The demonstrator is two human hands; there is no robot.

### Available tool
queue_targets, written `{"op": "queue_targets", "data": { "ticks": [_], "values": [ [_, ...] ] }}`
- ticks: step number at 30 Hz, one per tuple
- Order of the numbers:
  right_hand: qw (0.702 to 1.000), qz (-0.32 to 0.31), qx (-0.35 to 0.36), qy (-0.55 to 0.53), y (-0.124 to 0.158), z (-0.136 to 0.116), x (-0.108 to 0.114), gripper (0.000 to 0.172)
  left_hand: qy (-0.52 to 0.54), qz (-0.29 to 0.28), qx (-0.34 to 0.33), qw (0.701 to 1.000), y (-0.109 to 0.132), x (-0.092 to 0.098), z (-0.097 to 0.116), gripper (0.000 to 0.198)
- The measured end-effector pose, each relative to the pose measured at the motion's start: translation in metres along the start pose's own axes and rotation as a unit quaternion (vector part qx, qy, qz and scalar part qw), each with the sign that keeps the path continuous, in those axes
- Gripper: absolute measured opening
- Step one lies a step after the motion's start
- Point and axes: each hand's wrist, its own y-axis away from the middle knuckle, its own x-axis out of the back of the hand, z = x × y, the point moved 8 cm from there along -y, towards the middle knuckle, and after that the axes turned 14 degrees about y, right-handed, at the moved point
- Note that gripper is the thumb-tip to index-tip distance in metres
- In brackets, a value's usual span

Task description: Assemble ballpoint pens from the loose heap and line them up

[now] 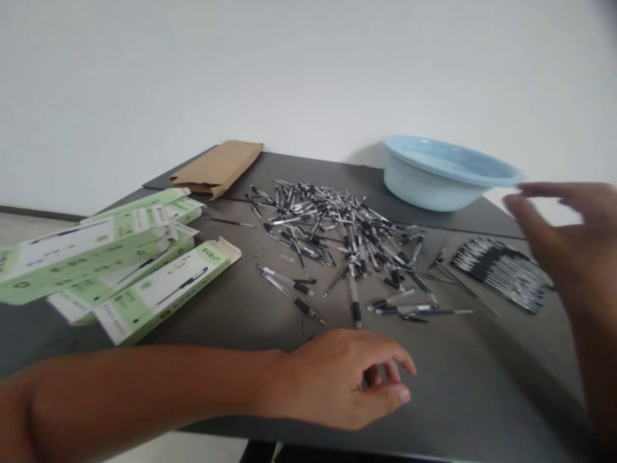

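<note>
My left hand [344, 379] rests on the dark table [482, 386] near its front edge, fingers loosely curled with nothing visible in them. Just beyond it lie a few loose black-and-clear pens [289, 286]. A big heap of such pens [332, 225] covers the table's middle. My right hand [573, 251] hovers raised at the right, blurred, fingers apart and holding nothing. It is above a neat row of pens [504, 273].
A stack of green-and-white pen boxes [120, 270] lies at the left, one open-ended. A brown paper packet [219, 168] sits at the back left. A light blue plastic basin [446, 173] stands at the back right against a white wall.
</note>
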Motion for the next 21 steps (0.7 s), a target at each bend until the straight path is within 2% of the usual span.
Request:
{"op": "queue_targets", "data": {
  "ticks": [1,2,4,5,7,9,13,16,21],
  "values": [
    [0.995,-0.029,0.046,-0.085,-0.007,-0.036,0.007,0.042,-0.005,-0.005,-0.003,1.000,0.000,-0.001,0.000,0.028],
    [0.979,-0.091,0.101,-0.152,-0.011,-0.074,0.008,0.035,-0.008,-0.008,-0.006,1.000,0.000,-0.001,0.001,0.028],
    [0.920,-0.241,0.203,-0.234,-0.011,-0.147,-0.002,0.026,-0.018,-0.011,-0.012,1.000,0.000,-0.002,0.001,0.027],
    [0.894,-0.282,0.248,-0.244,-0.010,-0.177,-0.007,0.023,-0.025,-0.010,-0.016,1.000,0.000,-0.003,0.001,0.028],
    [0.863,-0.326,0.299,-0.245,-0.009,-0.224,-0.022,0.017,-0.036,-0.012,-0.027,0.999,0.000,-0.004,0.001,0.029],
    [0.846,-0.356,0.324,-0.230,-0.008,-0.258,-0.044,0.017,-0.038,-0.019,-0.037,0.998,-0.001,-0.006,-0.001,0.032],
    [0.841,-0.372,0.340,-0.198,-0.003,-0.293,-0.079,0.019,-0.025,-0.053,-0.046,0.997,-0.006,-0.011,-0.008,0.038],
    [0.843,-0.373,0.340,-0.184,0.001,-0.298,-0.090,0.023,-0.009,-0.066,-0.049,0.997,-0.008,-0.013,-0.011,0.040],
    [0.844,-0.374,0.344,-0.173,0.005,-0.298,-0.096,0.028,-0.010,-0.070,-0.051,0.996,-0.009,-0.014,-0.012,0.037]
  ]
}}
